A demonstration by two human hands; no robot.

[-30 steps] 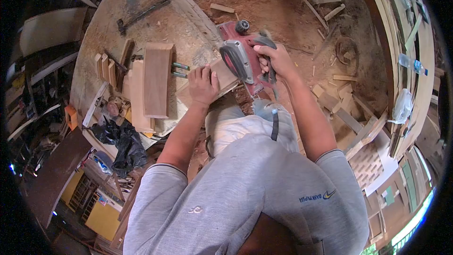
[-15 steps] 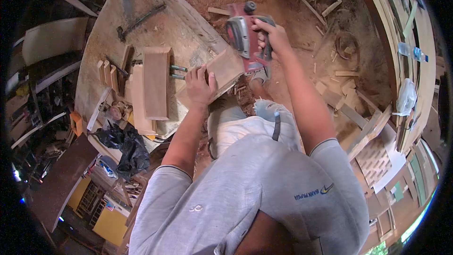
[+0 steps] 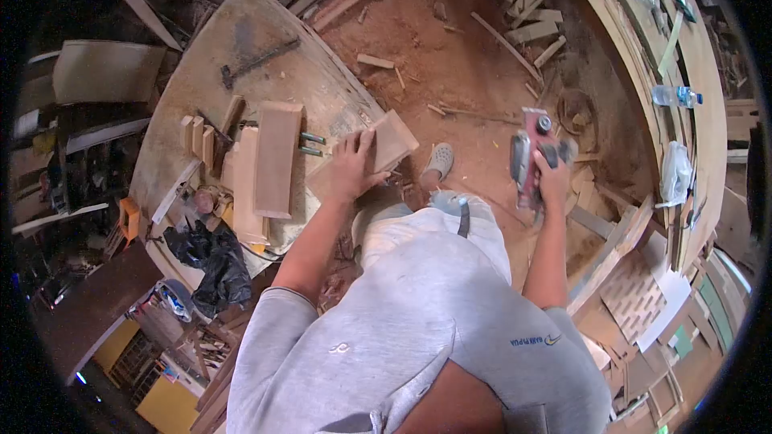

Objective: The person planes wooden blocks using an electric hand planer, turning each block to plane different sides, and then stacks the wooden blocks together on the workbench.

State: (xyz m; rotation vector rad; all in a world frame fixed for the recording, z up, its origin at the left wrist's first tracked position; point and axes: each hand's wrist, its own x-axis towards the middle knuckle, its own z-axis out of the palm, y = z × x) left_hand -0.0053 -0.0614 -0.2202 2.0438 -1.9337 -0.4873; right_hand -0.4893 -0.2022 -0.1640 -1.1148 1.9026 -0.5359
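Observation:
My right hand (image 3: 552, 179) is wrapped around the handle of a red and black electric planer (image 3: 528, 153), held out to the right of my body, off the bench. A rectangular wooden board (image 3: 396, 147) lies at the bench's near right corner, its end sticking out past the edge. My left hand (image 3: 351, 167) grips this board, with fingers across its top and the thumb by its near edge. Left of that hand, another wooden board with bevelled edges (image 3: 278, 161) rests beside green-ended metal rods (image 3: 312, 145).
On the worn workbench (image 3: 201, 64) lie a hammer (image 3: 256, 63) and several small wood blocks (image 3: 197, 138). A black plastic bag (image 3: 215, 261) hangs at its near edge. Wood offcuts (image 3: 535, 28) litter the floor. Stacked planks at right carry a water bottle (image 3: 677, 96).
My right hand has carried the planer away from the board, to the right and lower in view. My left hand stays on the board, whose end is now uncovered.

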